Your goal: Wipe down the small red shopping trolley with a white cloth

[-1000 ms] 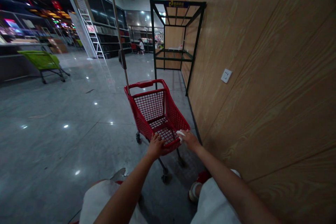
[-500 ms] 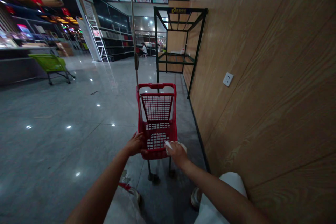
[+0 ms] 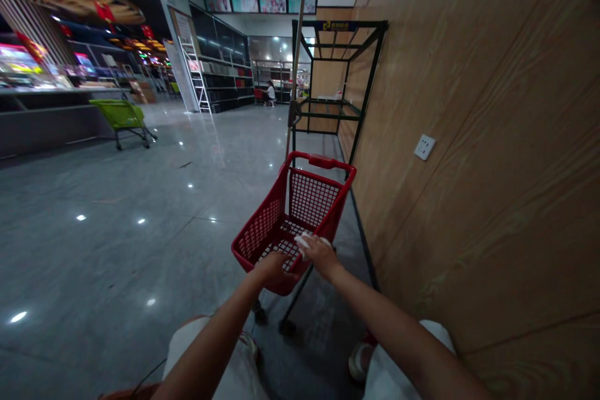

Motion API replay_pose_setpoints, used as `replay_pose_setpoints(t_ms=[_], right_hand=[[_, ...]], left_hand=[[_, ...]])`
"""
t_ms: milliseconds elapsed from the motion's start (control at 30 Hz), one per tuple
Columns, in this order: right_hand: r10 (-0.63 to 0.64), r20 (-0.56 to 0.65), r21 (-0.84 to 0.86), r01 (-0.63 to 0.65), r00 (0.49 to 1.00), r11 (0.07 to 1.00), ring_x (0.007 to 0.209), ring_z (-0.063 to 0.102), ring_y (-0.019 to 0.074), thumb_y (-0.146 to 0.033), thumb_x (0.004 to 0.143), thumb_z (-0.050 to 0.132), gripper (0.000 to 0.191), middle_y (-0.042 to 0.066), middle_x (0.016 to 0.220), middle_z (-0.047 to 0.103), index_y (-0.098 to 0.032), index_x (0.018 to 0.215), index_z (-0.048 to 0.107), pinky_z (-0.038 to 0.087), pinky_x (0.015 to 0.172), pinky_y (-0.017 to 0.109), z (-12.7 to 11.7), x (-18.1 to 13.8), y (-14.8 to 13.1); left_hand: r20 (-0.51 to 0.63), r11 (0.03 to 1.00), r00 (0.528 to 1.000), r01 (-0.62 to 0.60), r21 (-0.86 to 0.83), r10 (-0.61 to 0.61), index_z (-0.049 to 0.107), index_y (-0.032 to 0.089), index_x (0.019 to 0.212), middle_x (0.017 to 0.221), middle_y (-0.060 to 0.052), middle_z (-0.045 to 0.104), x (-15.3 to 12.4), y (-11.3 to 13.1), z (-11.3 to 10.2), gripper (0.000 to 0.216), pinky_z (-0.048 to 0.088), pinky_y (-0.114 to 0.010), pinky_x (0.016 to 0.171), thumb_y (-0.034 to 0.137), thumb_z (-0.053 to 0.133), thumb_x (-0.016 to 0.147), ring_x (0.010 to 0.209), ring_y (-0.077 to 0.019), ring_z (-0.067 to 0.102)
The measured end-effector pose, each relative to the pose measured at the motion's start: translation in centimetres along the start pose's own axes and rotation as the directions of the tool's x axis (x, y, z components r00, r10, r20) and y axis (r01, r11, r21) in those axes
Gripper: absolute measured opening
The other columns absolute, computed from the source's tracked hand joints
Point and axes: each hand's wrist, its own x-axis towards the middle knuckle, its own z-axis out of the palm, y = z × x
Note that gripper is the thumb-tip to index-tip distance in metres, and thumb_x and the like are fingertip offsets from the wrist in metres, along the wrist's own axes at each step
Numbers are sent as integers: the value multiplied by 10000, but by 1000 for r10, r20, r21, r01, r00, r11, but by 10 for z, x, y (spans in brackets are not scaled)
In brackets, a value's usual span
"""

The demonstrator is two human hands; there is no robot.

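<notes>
A small red shopping cart (image 3: 267, 228) stands turned at an angle in front of me, its lattice basket facing up. My left hand (image 3: 274, 267) grips the near rim, thumb and fingers on either side of it. On the right-hand rim lies my right hand (image 3: 321, 255), closed around a white cloth (image 3: 304, 240) pressed against the plastic. Part of the cloth is hidden under the fingers. A tall thin pole (image 3: 298, 56) rises by the handle end of the cart, with a pale flag-like piece at its top.
The wooden wall (image 3: 459, 212) with a socket (image 3: 424, 147) runs close on my right. Behind the cart stands a dark metal frame (image 3: 370, 87). A green cart (image 3: 122, 117) is parked by a counter at left. A person (image 3: 270, 94) crouches far back.
The red cart has swung round, its handle end moving right and its near end left. My left hand has shifted right along the near rim. The right hand keeps the cloth on the right-hand rim.
</notes>
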Motion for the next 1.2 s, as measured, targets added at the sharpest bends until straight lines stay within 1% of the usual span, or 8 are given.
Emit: replay_pose_setpoints(t_ms=[100, 233, 333, 533, 800, 1000, 1067, 1200], right_hand=[[77, 23, -11, -77, 997, 997, 1294, 446, 210, -104, 921, 467, 378, 81, 1361, 540, -225, 1259, 583, 359, 1084, 400, -2, 4, 12], [-35, -19, 45, 36, 999, 998, 1317, 416, 219, -126, 918, 483, 412, 68, 1370, 534, -251, 1305, 548, 327, 1103, 424, 14, -10, -2], [-108, 43, 93, 104, 993, 990, 1292, 445, 209, -157, 923, 486, 412, 51, 1383, 524, -300, 1306, 540, 316, 1100, 442, 18, -17, 3], [-165, 211, 204, 122, 963, 971, 1241, 491, 228, -236, 851, 595, 432, 79, 1375, 527, -269, 1281, 565, 295, 1095, 465, -9, -3, 50], [38, 273, 299, -123, 961, 946, 1026, 598, 168, -144, 867, 482, 404, 50, 1147, 649, -229, 1260, 518, 420, 862, 253, -12, 7, 11], [361, 192, 94, -383, 913, 919, 954, 585, 166, -130, 841, 540, 245, 78, 1147, 570, -208, 1062, 608, 414, 797, 255, -30, 23, 34], [312, 179, 58, -326, 933, 944, 911, 587, 174, -198, 866, 548, 178, 90, 1121, 583, -202, 1018, 640, 427, 798, 274, -25, 21, 29], [-45, 238, 88, 24, 970, 996, 978, 567, 209, -366, 886, 552, 207, 61, 970, 654, -214, 932, 684, 383, 942, 343, -12, 7, 6]], left_hand=[[-87, 990, 990, 100, -100, -108, 556, 194, 1249, 1244, -102, 620, 2, 27, 20, 454, 436, -294, 917, 429, 498, 864, 1111, -219, 585], [-167, 975, 962, 206, -85, -217, 593, 190, 1133, 1004, -95, 712, 2, 47, 48, 362, 461, -297, 785, 360, 339, 939, 907, -206, 666], [-284, 979, 937, 202, -31, -202, 605, 177, 1078, 910, -106, 721, 1, 49, 63, 348, 448, -296, 746, 374, 355, 937, 846, -215, 674], [-378, 983, 913, 180, 39, -152, 628, 178, 898, 763, -108, 707, 6, 46, 71, 362, 418, -293, 677, 443, 383, 921, 745, -226, 666], [-370, 993, 924, 113, 28, -94, 658, 193, 922, 815, -87, 720, 12, 45, 71, 309, 408, -285, 690, 431, 467, 876, 774, -214, 668], [-357, 992, 928, 126, 25, -109, 649, 196, 880, 786, -80, 716, 8, 49, 64, 393, 404, -292, 703, 438, 344, 934, 770, -201, 663], [-343, 992, 933, 123, 28, -106, 648, 197, 886, 789, -81, 715, 8, 50, 62, 387, 408, -294, 715, 426, 340, 937, 773, -199, 663], [-301, 995, 951, 91, 31, -77, 631, 205, 1020, 856, -82, 716, 7, 50, 59, 329, 415, -295, 729, 441, 441, 892, 807, -209, 661]])
